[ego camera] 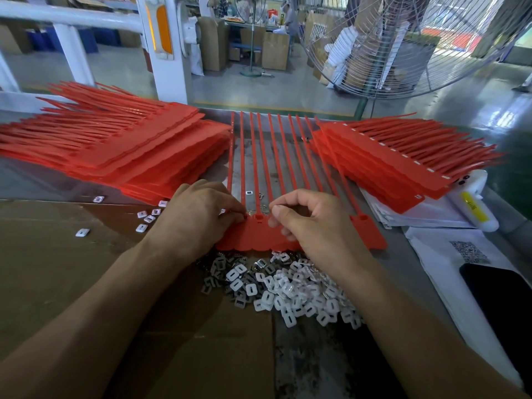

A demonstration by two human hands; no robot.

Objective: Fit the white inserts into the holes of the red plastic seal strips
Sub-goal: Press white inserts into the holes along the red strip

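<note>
Factory floor behind, grey desk (403,272) in front with brown cardboard sheet (57,254) covering its left and near part. White railing post (169,61) with orange reflector stands beyond the desk, big wire-guard fan (403,44) at upper right.

Far left: tall stack of red seal strips (121,145), tails fanned out to the left. Just below it, a few loose white inserts (145,217) scattered on the cardboard, one more (82,232) further left.

Centre: one joined row of red seal strips (371,234) lies flat, tag ends toward the person, thin tails running away up the desk. Left hand (198,214) sits on the left end of the row, fingers curled, fingertips pressed down at a hole by the tag tops; whether an insert is under them cannot be told. Right hand (313,223) rests on the middle of the row, fingers curled in, thumb and forefinger close together near the next hole; whether it pinches an insert cannot be told. Hands near each other, not touching.

Just below the row, near edge: heap of white inserts (293,289), partly on cardboard, partly on the desk.

Right: second stack of red strips (383,162), tails fanned to the right, white inserts showing along its top edge. Beside it a white bottle with yellow label (475,205), white papers (443,254) with a QR code, and a dark phone (501,295) at the right edge.
</note>
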